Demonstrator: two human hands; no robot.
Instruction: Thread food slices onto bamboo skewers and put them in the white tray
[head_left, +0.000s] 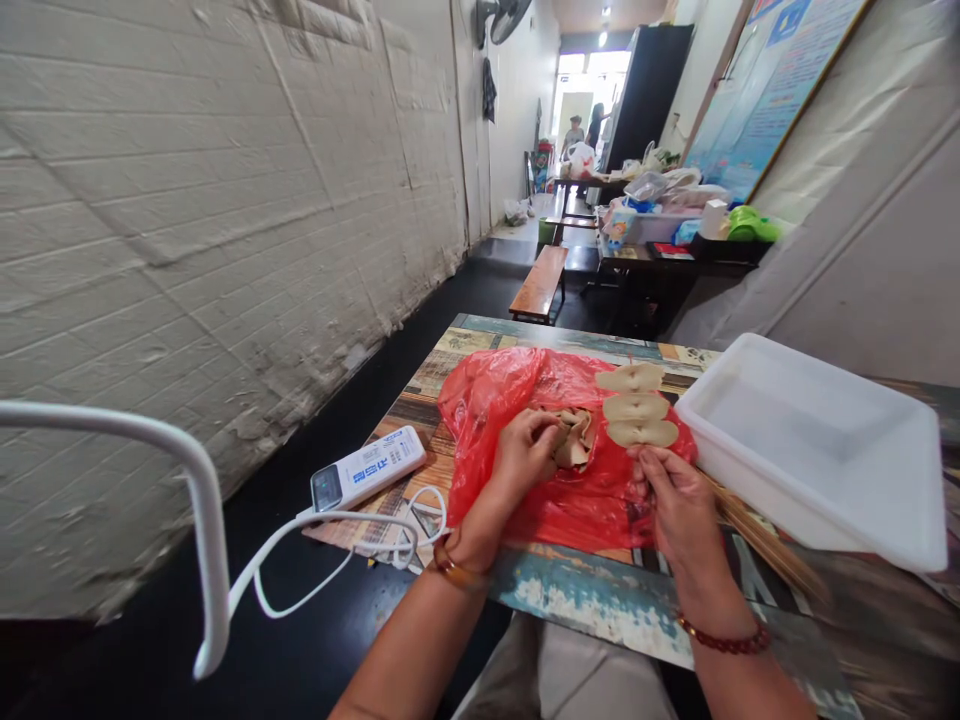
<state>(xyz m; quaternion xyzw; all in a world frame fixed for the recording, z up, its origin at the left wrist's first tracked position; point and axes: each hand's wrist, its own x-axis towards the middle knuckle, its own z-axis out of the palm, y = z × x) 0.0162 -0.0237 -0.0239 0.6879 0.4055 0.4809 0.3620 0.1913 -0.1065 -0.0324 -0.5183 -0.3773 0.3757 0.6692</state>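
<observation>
My right hand (679, 505) pinches the lower end of a skewer. Threaded on it are flat, beige, oval slices (640, 408) that look like bean curd or dough, spaced one above another. To the left, my left hand (529, 450) has its fingertips closed on the edge of a beige slice at a crumpled pile of slices (576, 438). This pile lies on a spread red plastic bag (495, 385). Beneath and beside my right hand, a bundle of thin wooden skewers (772, 540) rests on the table.
A white plastic tub (817, 450) stands on the patterned table (600, 590) at right. A white power bank (367, 468) with a looped cable (337, 520) lies at left. Beyond are a wooden bench (540, 278), a cluttered table (667, 258) and two people in the distance.
</observation>
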